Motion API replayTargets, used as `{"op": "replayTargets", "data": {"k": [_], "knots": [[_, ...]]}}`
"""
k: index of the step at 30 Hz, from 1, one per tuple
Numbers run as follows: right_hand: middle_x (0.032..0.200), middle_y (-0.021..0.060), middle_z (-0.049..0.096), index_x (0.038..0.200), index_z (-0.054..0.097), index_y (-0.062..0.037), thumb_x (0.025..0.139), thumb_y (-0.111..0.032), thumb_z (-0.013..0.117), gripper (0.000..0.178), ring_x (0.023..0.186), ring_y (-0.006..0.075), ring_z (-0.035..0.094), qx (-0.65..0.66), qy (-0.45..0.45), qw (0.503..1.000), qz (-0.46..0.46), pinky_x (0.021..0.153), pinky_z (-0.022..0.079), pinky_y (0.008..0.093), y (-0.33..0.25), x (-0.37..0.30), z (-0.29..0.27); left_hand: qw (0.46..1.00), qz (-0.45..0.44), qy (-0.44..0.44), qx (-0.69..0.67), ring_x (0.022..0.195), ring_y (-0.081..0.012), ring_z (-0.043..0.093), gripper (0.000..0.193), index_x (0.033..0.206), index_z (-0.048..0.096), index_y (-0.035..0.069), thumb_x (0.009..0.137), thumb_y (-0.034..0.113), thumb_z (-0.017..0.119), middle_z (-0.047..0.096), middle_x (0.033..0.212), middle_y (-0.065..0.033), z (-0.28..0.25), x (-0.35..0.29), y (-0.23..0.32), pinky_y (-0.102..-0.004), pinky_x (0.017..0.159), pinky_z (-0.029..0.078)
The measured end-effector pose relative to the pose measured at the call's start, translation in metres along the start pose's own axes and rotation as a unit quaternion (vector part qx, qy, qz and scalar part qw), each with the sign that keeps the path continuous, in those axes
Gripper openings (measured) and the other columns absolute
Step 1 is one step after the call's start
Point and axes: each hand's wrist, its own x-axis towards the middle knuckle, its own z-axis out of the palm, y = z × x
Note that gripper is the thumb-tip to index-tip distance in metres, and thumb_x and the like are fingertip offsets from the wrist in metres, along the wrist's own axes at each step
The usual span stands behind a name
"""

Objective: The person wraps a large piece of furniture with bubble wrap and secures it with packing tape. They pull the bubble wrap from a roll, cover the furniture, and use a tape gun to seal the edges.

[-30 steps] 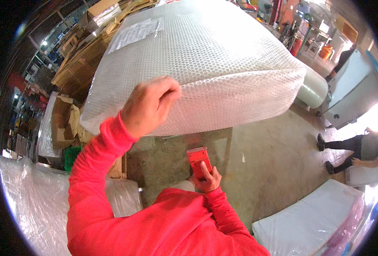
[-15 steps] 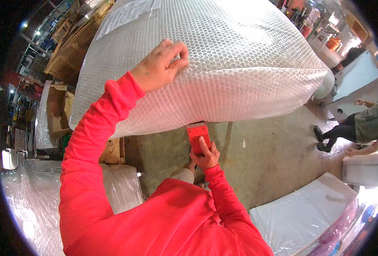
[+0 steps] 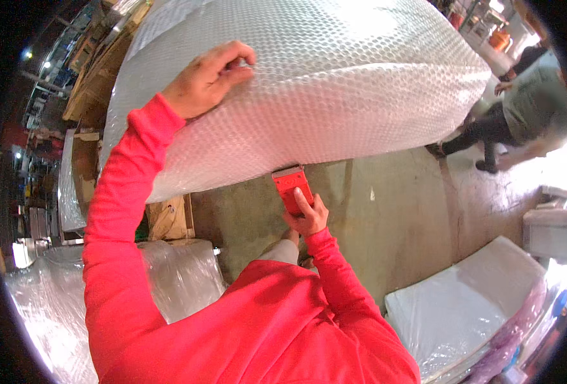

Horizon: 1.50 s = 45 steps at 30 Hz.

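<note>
A large bulky object covered in clear bubble wrap (image 3: 335,89) fills the upper middle of the view. At its upper left side, my left hand (image 3: 210,78) is closed, thumb and curled forefinger pinching at a fold of the wrap. Low at the near edge, my right hand (image 3: 310,216) grips a boxy red handheld tool (image 3: 291,187) with a dark metal front edge. The thumb lies along the top of the tool. Its front end meets the lower edge of the wrap; whether it presses there I cannot tell.
A person (image 3: 520,115) in a grey-green top bends at the right. A plastic-covered white slab (image 3: 469,301) lies at the lower right, and a plastic-wrapped bundle (image 3: 184,275) at the lower left. Cardboard and wood (image 3: 168,221) stand left of the concrete floor (image 3: 386,224).
In the view, my left hand has shifted up and left, and the right hand with the red tool slightly up. The other person has moved farther forward and bends lower.
</note>
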Motion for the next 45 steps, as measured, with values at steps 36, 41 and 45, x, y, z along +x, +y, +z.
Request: {"op": "replayTargets", "data": {"k": [36,41,45], "knots": [[0.099,0.022,0.071,0.14,0.057,-0.0252,0.07,-0.035,0.075,0.073,0.089,0.0417,0.069,-0.111,-0.236,0.931,0.254,0.075,0.056,0.0511,-0.007,-0.029,-0.079,0.112,-0.175,0.185,-0.961,0.123,-0.0422,0.057,0.057,0.134,0.056,0.0,0.1,0.044,0.044,0.057,0.139,-0.0229,0.363,-0.143,-0.078,-0.0575,0.098,0.047],[0.095,0.02,0.069,0.138,0.061,-0.0152,0.065,-0.026,0.081,0.077,0.08,0.0384,0.069,0.021,-0.011,0.986,0.165,0.071,0.056,0.043,-0.031,-0.074,-0.15,0.488,-0.494,-0.225,-0.683,0.108,-0.0328,0.066,0.083,0.138,0.054,0.004,0.094,0.073,0.039,0.064,0.125,-0.0153,0.328,-0.138,0.021,-0.0492,0.09,0.053],[0.078,0.0136,0.057,0.139,0.061,-0.0198,0.062,-0.022,0.083,0.08,0.064,0.0324,0.061,0.003,0.006,0.996,0.085,0.06,0.052,0.0419,-0.049,-0.099,-0.187,0.642,-0.386,-0.323,-0.578,0.092,-0.0168,0.064,0.074,0.127,0.063,0.006,0.089,0.07,0.059,0.065,0.12,-0.007,0.285,-0.101,0.09,-0.0344,0.079,0.052]]}}
